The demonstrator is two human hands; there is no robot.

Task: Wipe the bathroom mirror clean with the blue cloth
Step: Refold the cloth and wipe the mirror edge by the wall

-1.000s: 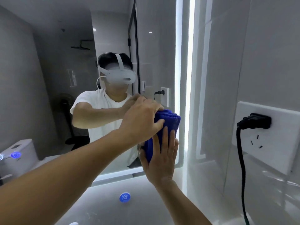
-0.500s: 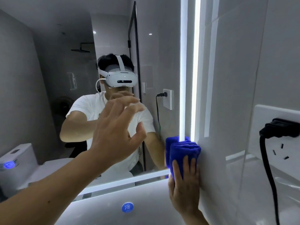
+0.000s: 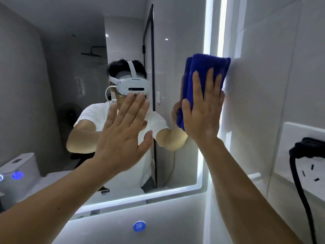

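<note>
View: head camera, looking at the wall above the bench.
Blue cloth point(image 3: 208, 69): deep blue and plush, folded into a thick pad of several layers. Its top edge is rounded and its lower corner hangs below the palm.
Cloth position: at the right edge of the mirror point(image 3: 52, 95), in its upper half. It lies across the lit strip point(image 3: 208, 29), and its right end touches the tiled wall point(image 3: 263, 85) beside the mirror.
Mirror surface: shows the cloth's own reflection just left of the pad. It also shows a person in a white shirt wearing a white headset point(image 3: 133, 86).
Right hand point(image 3: 202, 113): laid flat on the cloth, four fingers straight and slightly spread, pointing up. The thumb lies along the pad's left side. The palm presses the cloth against the mirror's edge, and nothing is curled round it.
Left hand point(image 3: 121, 138): wide open, fingers straight and fanned, thumb out to the right, holding nothing. It is raised before the middle of the mirror, left of the cloth and apart from it. I cannot tell whether the palm touches the glass.
Right of the mirror: a white wall socket point(image 3: 302, 138) with a black plug point(image 3: 306, 147), its cable hanging down.
Below the mirror: a round blue button point(image 3: 139, 226) on the pale surface.
</note>
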